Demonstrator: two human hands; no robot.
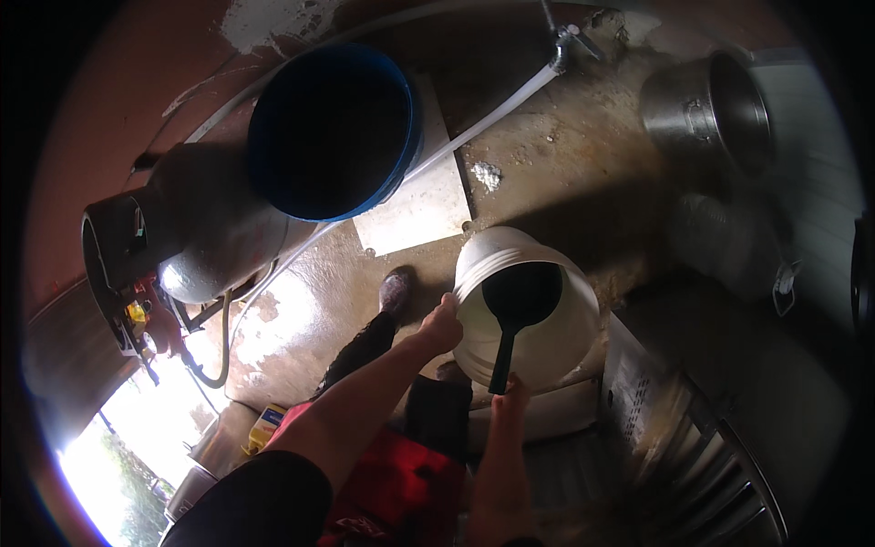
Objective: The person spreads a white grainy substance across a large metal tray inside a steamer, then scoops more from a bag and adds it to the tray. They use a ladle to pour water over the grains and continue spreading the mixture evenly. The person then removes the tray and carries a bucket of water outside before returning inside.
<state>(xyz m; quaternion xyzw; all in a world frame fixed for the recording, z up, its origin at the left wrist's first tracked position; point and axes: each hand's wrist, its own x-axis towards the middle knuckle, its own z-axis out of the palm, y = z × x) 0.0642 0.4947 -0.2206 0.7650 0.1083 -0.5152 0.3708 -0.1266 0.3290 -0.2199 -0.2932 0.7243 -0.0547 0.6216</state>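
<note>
A white plastic bucket [493, 244] tilts in front of me near the middle of the view, its mouth turned towards me. My left hand [443, 327] grips its rim on the left side. In my right hand [511, 398] is the handle of a dark green dipper [523, 294]. The dipper's round bowl lies across the bucket's mouth, and its handle points down towards me. Whether the bowl holds anything is too dark to tell. Only a pale inner wall shows inside the bucket.
A blue drum [412, 126] with a dark inside stands upper left, beside a gas cylinder [225, 225]. A whitish hose [492, 116] runs from a tap [562, 44]. White clumps [487, 176] lie on the wet floor. A steel pot [677, 102] sits upper right, slatted metalwork [711, 478] lower right.
</note>
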